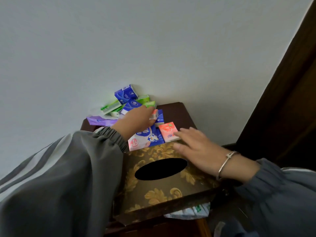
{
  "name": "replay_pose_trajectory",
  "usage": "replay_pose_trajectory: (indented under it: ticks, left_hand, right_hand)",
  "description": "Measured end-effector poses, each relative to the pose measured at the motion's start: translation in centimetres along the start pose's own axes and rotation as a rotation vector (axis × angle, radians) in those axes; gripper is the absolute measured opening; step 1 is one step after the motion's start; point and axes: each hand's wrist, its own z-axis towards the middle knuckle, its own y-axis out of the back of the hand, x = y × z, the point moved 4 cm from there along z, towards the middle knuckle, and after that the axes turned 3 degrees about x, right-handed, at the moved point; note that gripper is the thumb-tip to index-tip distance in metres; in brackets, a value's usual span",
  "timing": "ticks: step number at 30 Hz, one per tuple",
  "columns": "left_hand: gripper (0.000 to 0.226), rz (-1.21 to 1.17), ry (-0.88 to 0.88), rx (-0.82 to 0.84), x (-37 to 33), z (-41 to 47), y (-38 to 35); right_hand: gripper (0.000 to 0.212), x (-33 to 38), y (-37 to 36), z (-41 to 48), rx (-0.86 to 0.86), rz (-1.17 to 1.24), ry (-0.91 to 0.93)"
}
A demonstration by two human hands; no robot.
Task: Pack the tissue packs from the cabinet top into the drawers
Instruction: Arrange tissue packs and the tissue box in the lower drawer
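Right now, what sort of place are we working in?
Probably a room in a home, perhaps a bedroom: a dark wooden cabinet stands against a plain white wall, with a gold-patterned tissue box and loose tissue packs on top.

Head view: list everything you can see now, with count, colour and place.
Blue packs: at least three, pile by wall.
Green packs: about three, same pile.
Purple pack: one, pile's left edge.
Penguin pack: one, blue-pink, behind box.
Pink packs: two, one by right fingers, one at left fingertips.
Box: one, brown-gold, cabinet front.
Wrapper: one, white-green, below box's near edge.
Cabinet: one, dark brown.
Bracelet: one, silver, right wrist.
Sleeves: two, grey.
Left hand: on pile, grip unclear.
Right hand: open, over box.
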Motion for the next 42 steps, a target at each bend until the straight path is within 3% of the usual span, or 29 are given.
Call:
replay_pose_trajectory:
  ticks: [2,5,8,11,14,19,21,23,26,29,32,36,39,42]
  left_hand:
    - [0.044,-0.022,0.01,-0.08,0.3,-0.6,0.4]
    - [0.038,-0.222,0.03,-0.264,1.7,-2.1,1.6]
    - [0.036,-0.474,0.059,-0.378,3.5,-4.5,2.7]
    - [0.033,-0.639,0.094,-0.414,5.0,-7.1,2.9]
    - [0.025,-0.841,0.2,-0.415,7.1,-9.5,2.9]
    - [0.023,-1.343,0.427,-0.387,9.6,-13.0,2.2]
    - [0.022,-1.45,0.448,-0.355,9.5,-14.0,1.8]
    - [0.016,-1.531,0.467,-0.336,9.0,-15.1,1.4]
    - [0.012,-1.649,0.452,-0.303,7.7,-16.3,1.2]
    - [0.014,-1.705,0.399,-0.229,6.0,-17.4,1.4]
    - [0.029,-1.792,0.274,-0.097,4.2,-18.8,1.8]
    - [0.06,-1.996,0.154,-0.053,4.7,-21.0,2.1]
    - [0.044,-1.923,0.19,-0.063,5.7,-22.8,1.3]
    - [0.038,-1.932,0.224,-0.174,6.9,-23.9,0.2]
  right_hand:
    - [0.043,-0.6,2.5,0.9,-0.097,0.036,-0.022]
    - [0.033,-2.2,5.0,4.0,-0.162,0.11,-0.21]
    - [0.048,-3.1,4.4,7.9,-0.063,0.045,-0.402]
    - [0.07,-3.1,2.2,10.5,0.108,0.053,-0.556]
    - [0.076,-2.6,0.7,11.6,0.271,-0.015,-0.637]
    - [0.07,-2.2,-0.4,11.5,0.235,0.092,-0.7]
    - [0.059,-2.1,0.1,10.9,0.124,0.153,-0.682]
    - [0.049,-1.7,1.7,10.1,-0.091,0.26,-0.61]
    - [0.038,1.3,4.3,8.3,-0.321,0.553,-0.36]
    - [0.018,7.7,3.9,5.9,-0.168,0.568,-0.129]
    - [0.023,12.9,1.7,4.2,-0.078,0.458,-0.044]
    - [0.034,16.4,-0.3,2.9,-0.112,0.205,-0.007]
    - [0.028,17.9,-2.5,2.7,-0.012,0.195,0.048]
    - [0.032,18.0,-4.3,3.1,0.073,0.393,0.054]
